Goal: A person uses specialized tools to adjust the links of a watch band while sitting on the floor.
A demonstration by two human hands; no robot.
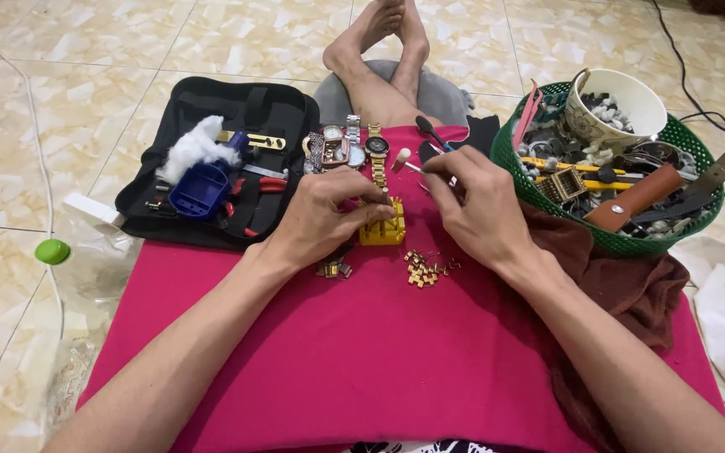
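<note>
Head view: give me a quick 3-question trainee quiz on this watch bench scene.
1. True or false: the left hand rests on the yellow band holder block.
2. Which lies nearest the loose gold links? A) green basket B) right hand C) black tool case
3. What colour is the cloth under the work?

Key: 1 true; 2 B; 3 pink-red.

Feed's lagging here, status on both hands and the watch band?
Left hand pins gold watch band on yellow block. Right hand grips thin tool. Loose gold links nearby.
</note>
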